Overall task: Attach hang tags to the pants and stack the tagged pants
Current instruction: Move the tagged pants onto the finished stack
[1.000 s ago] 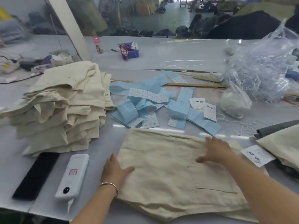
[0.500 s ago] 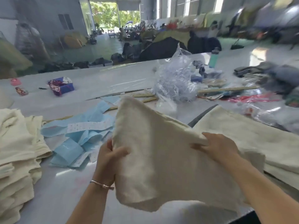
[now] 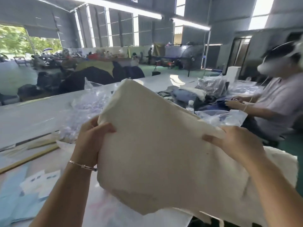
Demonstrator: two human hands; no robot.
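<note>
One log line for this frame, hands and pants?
left hand: grips folded cream fabric pants | right hand: grips pants | pants: lifted off table

Both arms are up in front, elbows low. The left hand (image 3: 91,140) has its thumb curled over the front of the cream pants (image 3: 157,145), other fingers tucked behind, I think. There's a thin bracelet (image 3: 82,166) on that wrist. The right hand (image 3: 234,143) pinches the opposite edge, thumb on the near face, fingers hidden behind the cloth.
</note>
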